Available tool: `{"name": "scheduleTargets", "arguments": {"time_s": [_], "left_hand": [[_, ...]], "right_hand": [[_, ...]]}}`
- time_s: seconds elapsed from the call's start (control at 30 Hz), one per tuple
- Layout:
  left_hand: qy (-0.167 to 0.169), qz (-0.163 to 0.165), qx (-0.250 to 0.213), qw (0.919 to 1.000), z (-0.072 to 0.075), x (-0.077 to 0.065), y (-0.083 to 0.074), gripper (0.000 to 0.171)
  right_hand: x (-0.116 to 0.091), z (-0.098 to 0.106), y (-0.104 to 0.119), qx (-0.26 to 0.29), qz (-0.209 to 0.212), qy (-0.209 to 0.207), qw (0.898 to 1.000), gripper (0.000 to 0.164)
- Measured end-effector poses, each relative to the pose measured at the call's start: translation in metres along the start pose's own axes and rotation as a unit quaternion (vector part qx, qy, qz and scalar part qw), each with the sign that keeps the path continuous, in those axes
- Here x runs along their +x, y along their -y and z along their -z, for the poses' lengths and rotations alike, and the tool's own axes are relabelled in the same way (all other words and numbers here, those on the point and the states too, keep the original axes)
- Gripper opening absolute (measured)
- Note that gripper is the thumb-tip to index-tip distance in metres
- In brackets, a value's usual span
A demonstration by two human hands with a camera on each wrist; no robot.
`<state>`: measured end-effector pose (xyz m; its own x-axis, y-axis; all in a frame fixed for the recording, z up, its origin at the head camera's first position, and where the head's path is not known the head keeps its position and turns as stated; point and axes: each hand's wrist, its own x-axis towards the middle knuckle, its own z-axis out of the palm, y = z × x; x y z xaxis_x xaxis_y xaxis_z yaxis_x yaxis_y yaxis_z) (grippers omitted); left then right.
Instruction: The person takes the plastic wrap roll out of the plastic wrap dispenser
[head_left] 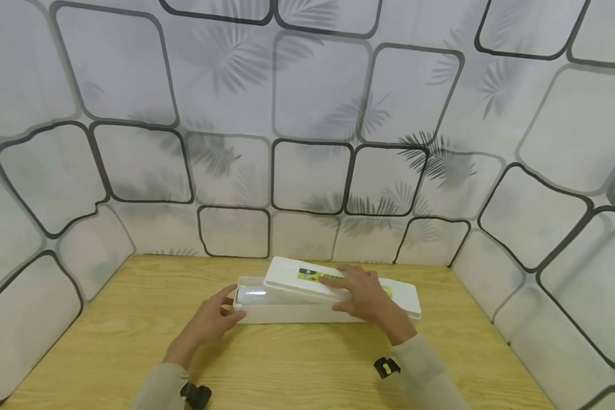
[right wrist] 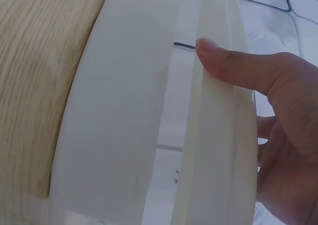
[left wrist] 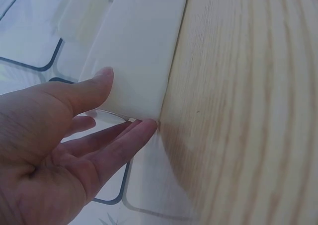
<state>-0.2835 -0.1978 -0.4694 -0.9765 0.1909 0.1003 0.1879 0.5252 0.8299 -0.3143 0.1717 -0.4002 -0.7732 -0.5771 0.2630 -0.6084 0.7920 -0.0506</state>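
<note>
A long white box (head_left: 297, 314) lies on the table, its left end uncovered. Inside that end shows a glossy, clear-looking roll (head_left: 253, 294). My left hand (head_left: 210, 320) grips the box's left end; in the left wrist view the thumb lies against the box's long front wall (left wrist: 139, 46) and the fingers curl about the end. Above the box, my right hand (head_left: 361, 293) holds the white lid (head_left: 282, 276), which carries a green and yellow label. The lid sits askew, shifted right past the box. In the right wrist view, a gap parts the lid (right wrist: 218, 115) from the box wall (right wrist: 114, 86).
The light wooden table (head_left: 287, 364) reaches back to a patterned cloth wall (head_left: 312, 176), which also encloses both sides. Dark straps or devices hang at the left wrist (head_left: 196, 394) and right wrist (head_left: 386, 367).
</note>
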Motion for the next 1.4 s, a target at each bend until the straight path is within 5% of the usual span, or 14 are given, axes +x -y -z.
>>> {"name": "scheduleTargets", "arguments": {"time_s": [0.83, 1.4], "left_hand": [[-0.001, 0.004, 0.009, 1.0, -0.001, -0.003, -0.005, 0.071], [-0.004, 0.006, -0.01, 0.9999, -0.004, -0.003, -0.005, 0.07]], "right_hand": [[-0.038, 0.02, -0.039, 0.012, -0.049, -0.072, 0.996, 0.066], [-0.052, 0.023, -0.073, 0.008, -0.114, -0.078, 0.99, 0.062]]}}
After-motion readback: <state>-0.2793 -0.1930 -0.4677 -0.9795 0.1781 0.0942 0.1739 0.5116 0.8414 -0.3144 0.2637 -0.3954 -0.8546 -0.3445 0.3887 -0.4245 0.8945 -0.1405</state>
